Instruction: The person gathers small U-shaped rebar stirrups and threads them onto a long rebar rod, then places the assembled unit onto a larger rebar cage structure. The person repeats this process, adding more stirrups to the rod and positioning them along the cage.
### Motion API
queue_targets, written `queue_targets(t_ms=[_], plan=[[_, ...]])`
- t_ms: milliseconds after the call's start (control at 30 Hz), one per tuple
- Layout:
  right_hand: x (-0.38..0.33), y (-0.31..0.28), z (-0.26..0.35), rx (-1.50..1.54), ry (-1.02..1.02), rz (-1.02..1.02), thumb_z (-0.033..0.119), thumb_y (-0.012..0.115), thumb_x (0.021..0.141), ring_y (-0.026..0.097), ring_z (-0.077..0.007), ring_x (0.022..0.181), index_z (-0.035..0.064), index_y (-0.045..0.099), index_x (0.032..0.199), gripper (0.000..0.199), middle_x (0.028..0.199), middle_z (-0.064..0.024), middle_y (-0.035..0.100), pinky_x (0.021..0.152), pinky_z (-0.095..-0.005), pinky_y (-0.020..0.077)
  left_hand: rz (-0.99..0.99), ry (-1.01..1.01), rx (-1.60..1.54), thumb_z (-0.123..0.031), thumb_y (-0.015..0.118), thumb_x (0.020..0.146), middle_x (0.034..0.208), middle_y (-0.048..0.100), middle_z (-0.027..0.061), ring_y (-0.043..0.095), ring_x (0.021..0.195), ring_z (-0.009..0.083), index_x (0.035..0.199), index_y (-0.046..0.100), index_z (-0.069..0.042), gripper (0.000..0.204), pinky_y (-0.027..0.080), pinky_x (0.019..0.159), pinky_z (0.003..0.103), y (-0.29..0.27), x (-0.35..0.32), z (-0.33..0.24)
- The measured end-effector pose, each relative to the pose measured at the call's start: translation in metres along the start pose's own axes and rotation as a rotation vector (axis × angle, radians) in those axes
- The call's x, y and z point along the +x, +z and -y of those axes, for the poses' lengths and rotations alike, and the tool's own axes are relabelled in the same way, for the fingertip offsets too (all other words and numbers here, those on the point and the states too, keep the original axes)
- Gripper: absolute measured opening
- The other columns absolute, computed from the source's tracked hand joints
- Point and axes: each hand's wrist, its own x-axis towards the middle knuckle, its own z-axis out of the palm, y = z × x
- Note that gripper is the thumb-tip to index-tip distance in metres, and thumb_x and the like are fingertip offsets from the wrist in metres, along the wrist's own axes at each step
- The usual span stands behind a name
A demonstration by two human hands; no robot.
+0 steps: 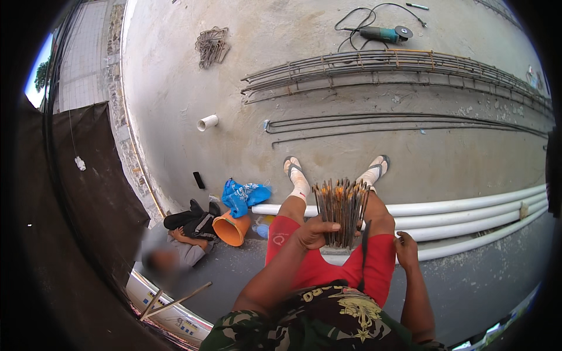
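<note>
A thick bundle of rusty rebar pieces [341,210] stands upright over my lap, between my knees. My left hand [316,232] grips it low on its left side, with the thumb across the front. Whether the pieces are straight or bent into stirrups cannot be made out. Beside my right thigh, apart from the bundle, my right hand [406,250] hangs with its fingers curled in; anything inside them is hidden. A narrow dark strip [365,254] lies across my red shorts near the bundle.
Ahead lie a long rebar cage [374,64], loose bars [351,121], an angle grinder [386,34] with its cord, and bent wire stirrups [212,47]. White pipes [456,220] run behind my legs. An orange bucket [231,229], blue bag [240,196] and another person [187,234] are at left.
</note>
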Motion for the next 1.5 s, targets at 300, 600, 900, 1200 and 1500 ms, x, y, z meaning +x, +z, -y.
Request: queue_targets(t_ms=[300, 600, 900, 1200, 1500], plan=[[0.023, 0.090, 0.088, -0.190, -0.092, 0.008, 0.019, 0.063, 0.089, 0.064, -0.0239, 0.076, -0.0025, 0.064, 0.111, 0.031, 0.084, -0.0170, 0.066, 0.071, -0.0336, 0.0509, -0.090, 0.261, -0.078, -0.012, 0.069, 0.080, 0.128, 0.057, 0.0236, 0.058, 0.116, 0.0405, 0.139, 0.040, 0.000, 0.066, 0.046, 0.100, 0.055, -0.092, -0.106, -0.066], [0.002, 0.177, 0.245, -0.122, -0.136, 0.313, 0.020, 0.064, 0.088, 0.065, -0.0268, 0.087, -0.0019, 0.065, 0.107, 0.029, 0.097, -0.0179, 0.066, 0.078, -0.0358, 0.0509, -0.164, 0.523, -0.154, -0.019, 0.067, 0.083, 0.125, 0.059, 0.0201, 0.061, 0.113, 0.0380, 0.134, 0.046, 0.003, 0.059, 0.049, 0.096, 0.056, -0.169, -0.252, -0.145], [0.187, 0.227, 0.311, -0.564, -0.371, 0.307, 0.030, 0.061, 0.087, 0.062, -0.0351, 0.100, 0.0041, 0.069, 0.106, 0.033, 0.105, -0.0196, 0.065, 0.088, -0.0441, 0.0491, -0.344, 0.988, -0.294, -0.027, 0.067, 0.085, 0.127, 0.060, 0.0138, 0.061, 0.114, 0.0336, 0.135, 0.050, -0.011, 0.055, 0.049, 0.096, 0.059, -0.254, -0.250, -0.183], [0.445, 0.340, 0.261, -1.022, -0.689, -0.028, 0.025, 0.062, 0.085, 0.061, -0.0294, 0.097, 0.0062, 0.064, 0.105, 0.028, 0.101, -0.0121, 0.063, 0.080, -0.0448, 0.0482, -0.163, 0.998, -0.221, -0.031, 0.066, 0.084, 0.134, 0.054, 0.0175, 0.057, 0.119, 0.0371, 0.139, 0.041, -0.002, 0.067, 0.045, 0.100, 0.061, -0.433, -0.120, -0.258], [0.525, 0.407, 0.247, -1.183, -0.915, -0.145, 0.009, 0.055, 0.081, 0.059, -0.0264, 0.087, 0.0077, 0.058, 0.094, 0.013, 0.095, -0.0105, 0.060, 0.077, -0.0411, 0.0458, -0.163, 0.928, -0.098, -0.034, 0.064, 0.083, 0.132, 0.054, 0.0212, 0.060, 0.113, 0.0393, 0.140, 0.041, -0.005, 0.068, 0.051, 0.091, 0.062, -0.566, -0.046, -0.288]])
